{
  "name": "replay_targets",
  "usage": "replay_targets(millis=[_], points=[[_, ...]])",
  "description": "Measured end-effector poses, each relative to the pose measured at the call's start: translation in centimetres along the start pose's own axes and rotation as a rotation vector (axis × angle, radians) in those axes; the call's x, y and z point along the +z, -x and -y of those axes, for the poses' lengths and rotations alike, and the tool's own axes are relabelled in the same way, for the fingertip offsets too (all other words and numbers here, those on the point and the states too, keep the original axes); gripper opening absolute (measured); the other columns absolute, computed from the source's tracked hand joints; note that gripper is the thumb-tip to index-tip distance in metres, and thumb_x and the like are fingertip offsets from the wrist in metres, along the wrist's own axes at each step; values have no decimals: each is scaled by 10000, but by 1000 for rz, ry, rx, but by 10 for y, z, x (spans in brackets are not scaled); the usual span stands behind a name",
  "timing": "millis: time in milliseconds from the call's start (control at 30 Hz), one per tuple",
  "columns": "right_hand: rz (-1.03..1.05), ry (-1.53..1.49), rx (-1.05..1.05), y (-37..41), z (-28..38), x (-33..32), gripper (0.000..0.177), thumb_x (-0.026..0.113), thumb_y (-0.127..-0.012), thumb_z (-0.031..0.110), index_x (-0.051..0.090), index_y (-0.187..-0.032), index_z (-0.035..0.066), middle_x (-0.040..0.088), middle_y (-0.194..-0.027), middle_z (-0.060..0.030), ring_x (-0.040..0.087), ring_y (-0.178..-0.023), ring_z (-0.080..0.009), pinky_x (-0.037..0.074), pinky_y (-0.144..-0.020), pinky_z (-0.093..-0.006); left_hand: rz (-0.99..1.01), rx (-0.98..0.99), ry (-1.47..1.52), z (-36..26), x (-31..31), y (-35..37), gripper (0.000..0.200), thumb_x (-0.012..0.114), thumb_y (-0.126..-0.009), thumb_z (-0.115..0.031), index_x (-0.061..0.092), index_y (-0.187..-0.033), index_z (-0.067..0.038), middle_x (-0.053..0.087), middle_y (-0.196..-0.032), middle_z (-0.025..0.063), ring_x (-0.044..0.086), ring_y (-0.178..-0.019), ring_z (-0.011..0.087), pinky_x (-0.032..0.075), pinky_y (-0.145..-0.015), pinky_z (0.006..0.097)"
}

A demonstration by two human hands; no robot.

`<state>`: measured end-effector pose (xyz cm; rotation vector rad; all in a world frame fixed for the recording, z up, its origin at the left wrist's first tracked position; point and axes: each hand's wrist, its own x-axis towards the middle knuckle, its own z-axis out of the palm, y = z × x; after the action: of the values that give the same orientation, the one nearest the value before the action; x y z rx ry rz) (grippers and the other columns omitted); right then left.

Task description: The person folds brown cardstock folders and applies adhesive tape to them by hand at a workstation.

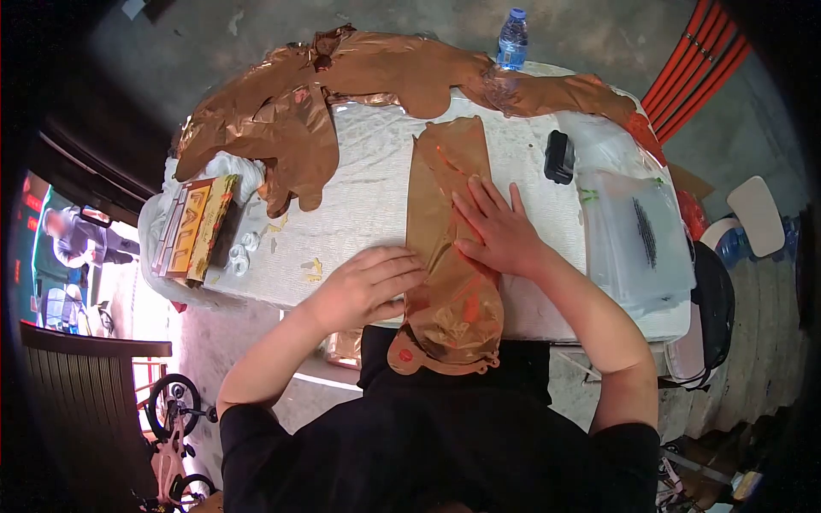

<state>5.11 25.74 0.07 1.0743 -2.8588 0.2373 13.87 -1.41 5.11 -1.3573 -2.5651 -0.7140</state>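
Observation:
A flat, copper-coloured foil balloon (445, 201) lies lengthwise in front of me. Its rounded lower end hangs over the near table edge and bears a small red round mark. My right hand (496, 227) rests flat on its right side with the fingers spread. At the balloon's left edge, my left hand (374, 284) lies palm down, fingers loosely stretched and their tips touching the foil. More copper foil balloons (385, 73) are spread in a long heap along the far edge of the table (368, 184).
A water bottle (512, 41) stands at the far edge. On the right are a black case (559, 157) and clear plastic bags (629, 231). Printed boxes (198, 229) and small white rolls (242, 252) lie on the left. Orange pipes (697, 64) rise beyond the table.

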Motion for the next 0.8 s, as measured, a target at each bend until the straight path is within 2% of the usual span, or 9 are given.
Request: replay_targets(millis=[200, 400, 533, 600, 633, 700, 733, 800], points=[[-4, 15, -1, -1, -1, 2, 768, 524, -886, 515, 253, -1504, 149, 204, -1556, -197, 189, -1445, -352, 95, -1126, -612, -39, 180, -225, 19, 5, -24, 372, 668, -709, -134, 674, -1071, -52, 622, -1156, 76, 581, -1121, 255, 497, -928, 374], [10, 13, 5, 0, -1, 1, 773, 535, -884, 500, 243, -1509, 152, 201, -1562, -181, 179, -1450, -343, 93, -1125, -612, 7, 228, -231, 44, 24, -37, 284, 606, -750, -124, 676, -1017, -60, 662, -1098, 54, 611, -1081, 230, 515, -915, 345], [13, -14, 16, 0, -4, 0, 760, 530, -893, 480, 232, -1511, 152, 192, -1565, -176, 163, -1457, -325, 85, -1130, -606, -1, 205, -199, 49, 28, -34, 293, 613, -743, -112, 688, -1023, -70, 679, -1106, 44, 619, -1087, 216, 523, -915, 337], [56, -303, 107, 2, -6, -8, 679, 560, -902, 356, 295, -1489, 141, 252, -1543, -172, 201, -1447, -322, 106, -1149, -571, 12, 164, -113, 51, 29, -32, 339, 653, -724, -56, 693, -1060, -61, 672, -1151, 75, 600, -1144, 236, 512, -954, 355], [57, -302, 109, 6, -10, -15, 679, 560, -902, 356, 295, -1489, 141, 252, -1543, -172, 201, -1447, -322, 106, -1149, -571, 12, 165, -110, 51, 28, -33, 339, 653, -724, -56, 693, -1060, -61, 672, -1151, 75, 600, -1144, 236, 512, -954, 355], [43, -270, -12, 18, -23, -31, 611, 588, -871, 194, 384, -1443, 126, 369, -1477, -162, 286, -1414, -320, 182, -1158, -524, -26, 76, 54, 49, 25, -35, 319, 688, -733, -37, 700, -1051, -61, 684, -1110, 86, 618, -1109, 254, 517, -935, 358], [45, -268, -12, 22, -24, -39, 611, 588, -871, 194, 384, -1443, 126, 369, -1477, -162, 286, -1414, -320, 182, -1158, -524, -29, 76, 56, 49, 25, -35, 319, 688, -733, -37, 700, -1051, -61, 684, -1110, 86, 618, -1109, 254, 517, -935, 358], [27, -159, -110, 34, -21, -49, 557, 594, -811, 76, 488, -1357, 104, 471, -1388, -146, 381, -1352, -332, 271, -1140, -481, -58, -109, 255, 49, 25, -36, 290, 705, -748, -31, 705, -1037, -51, 690, -1079, 102, 636, -1060, 277, 528, -900, 363]])
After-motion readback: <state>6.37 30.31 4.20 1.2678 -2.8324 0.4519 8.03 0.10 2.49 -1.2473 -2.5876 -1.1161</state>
